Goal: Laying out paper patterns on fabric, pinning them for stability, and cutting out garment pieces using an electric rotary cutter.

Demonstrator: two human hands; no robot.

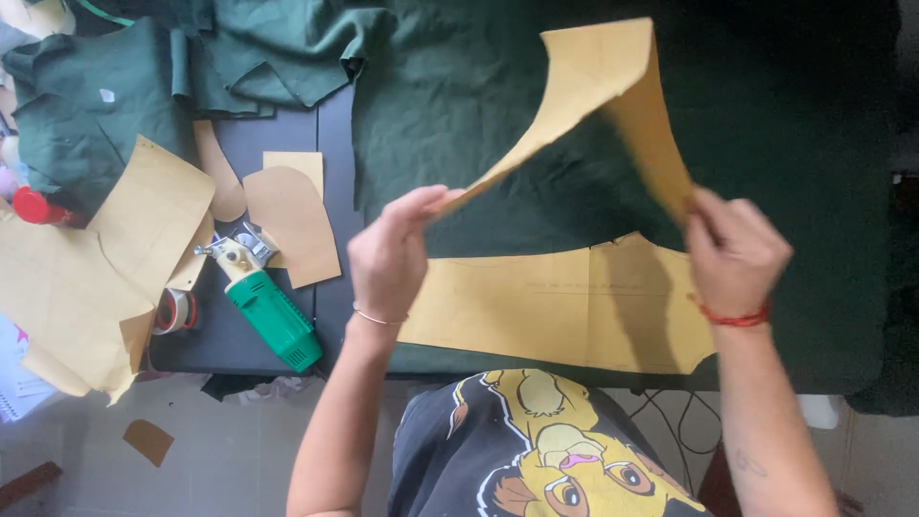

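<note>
My left hand (pixel 388 251) pinches one corner of a tan paper pattern piece (pixel 598 91), and my right hand (pixel 732 247) grips its other end. The piece is lifted off the table and arches upward between both hands. Below it a second, long tan pattern piece (pixel 546 306) lies flat on dark green fabric (pixel 459 115) spread over the table. A thin bracelet is on my left wrist and a red thread band on my right.
A green and white electric fabric cutter (pixel 263 297) lies at the left on the dark table (pixel 287 134). Several more tan pattern pieces (pixel 134 230) lie around it, with a tape roll (pixel 174 311) and cut green fabric pieces (pixel 96 96). A red-capped bottle (pixel 38 206) sits far left.
</note>
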